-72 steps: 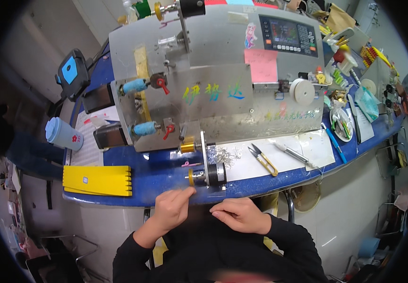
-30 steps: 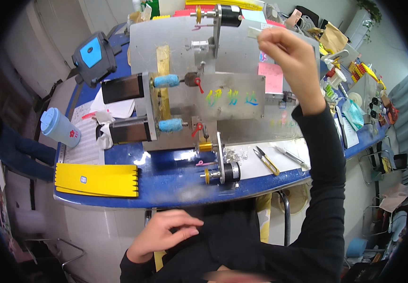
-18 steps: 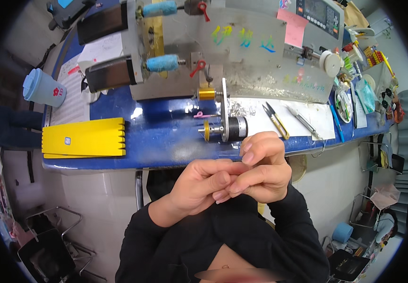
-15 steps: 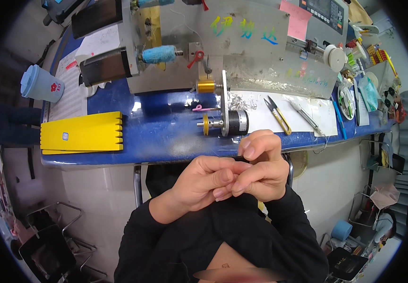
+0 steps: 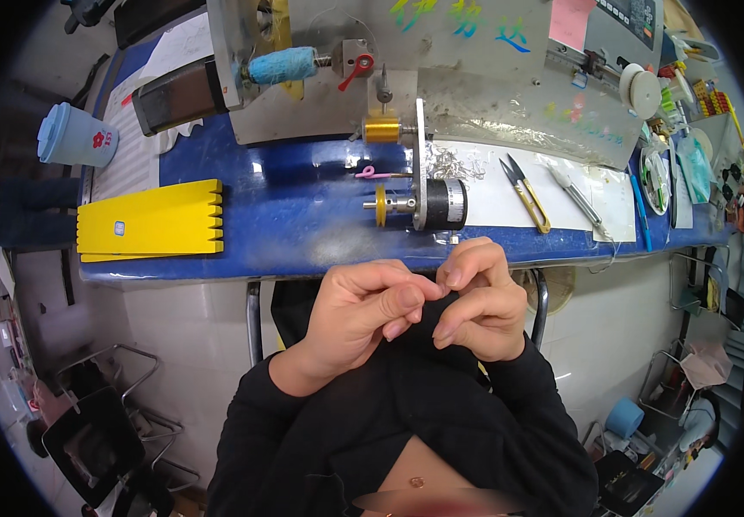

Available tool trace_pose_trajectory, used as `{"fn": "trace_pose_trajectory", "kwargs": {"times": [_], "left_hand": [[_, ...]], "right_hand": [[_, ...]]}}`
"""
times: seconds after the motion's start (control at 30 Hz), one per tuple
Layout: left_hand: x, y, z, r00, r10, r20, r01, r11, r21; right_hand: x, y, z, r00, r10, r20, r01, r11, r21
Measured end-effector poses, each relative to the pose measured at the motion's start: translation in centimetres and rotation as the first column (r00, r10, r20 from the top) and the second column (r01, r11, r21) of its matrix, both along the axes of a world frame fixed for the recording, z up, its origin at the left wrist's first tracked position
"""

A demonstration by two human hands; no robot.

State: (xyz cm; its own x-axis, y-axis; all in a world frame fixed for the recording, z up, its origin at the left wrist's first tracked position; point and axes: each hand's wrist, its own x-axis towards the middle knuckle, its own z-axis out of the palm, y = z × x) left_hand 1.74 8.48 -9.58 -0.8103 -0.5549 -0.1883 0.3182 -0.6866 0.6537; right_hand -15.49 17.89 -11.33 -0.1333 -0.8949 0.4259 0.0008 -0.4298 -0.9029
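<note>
My left hand (image 5: 359, 314) and my right hand (image 5: 486, 302) meet in front of my chest, just off the near edge of the table. The left thumb and fingers are pinched together, its index fingertip reaching the right hand's thumb and finger. Closed in a pinch as well, my right hand has its lower fingers curled. Whatever lies between the fingertips is too small to make out. Nearest beyond the hands is a small black motor (image 5: 443, 205) on an upright metal plate (image 5: 420, 164), with a brass-coloured wheel (image 5: 380, 205) on its shaft and a gold spool (image 5: 382, 130) above.
Yellow notched boards (image 5: 150, 220) lie at the left by a light-blue lidded cup (image 5: 77, 136). Thread snips (image 5: 527, 196), a white-handled tool (image 5: 577, 195) and a blue pen (image 5: 641, 211) lie on the right. A metal machine with a blue thread bobbin (image 5: 282, 65) stands behind. Several chairs stand around.
My right hand has drawn slightly away from the left, and its lower fingers have come off the left fingers. Only the fingertips still meet. The view has shifted a little.
</note>
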Motion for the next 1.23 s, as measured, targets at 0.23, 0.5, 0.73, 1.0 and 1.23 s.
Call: {"fn": "trace_pose_trajectory", "kwargs": {"times": [0.23, 0.5, 0.73, 1.0, 1.23], "left_hand": [[0.6, 0.2, 0.8, 0.951, 0.094, 0.294, 0.043, 0.903, -0.427], [0.5, 0.5, 0.1, 0.921, 0.201, 0.335, 0.102, 0.704, -0.702], [0.7, 0.6, 0.1, 0.908, 0.226, 0.353, 0.117, 0.671, -0.732], [0.9, 0.4, 0.1, 0.896, 0.208, 0.393, 0.162, 0.670, -0.725], [3.5, -1.1, 1.0, 0.866, 0.281, 0.414, 0.066, 0.756, -0.652]], "right_hand": [[-0.3, 0.6, 1.0, 0.988, -0.061, 0.144, 0.036, 0.984, 0.173], [1.2, -0.6, 3.0, 0.949, -0.154, -0.275, 0.217, 0.952, 0.216], [1.9, -1.3, 3.4, 0.922, -0.236, -0.305, 0.304, 0.932, 0.197], [1.8, -2.1, 3.5, 0.913, -0.241, -0.328, 0.307, 0.938, 0.164], [1.2, -4.2, 4.7, 0.853, -0.382, -0.355, 0.418, 0.908, 0.028]]}}
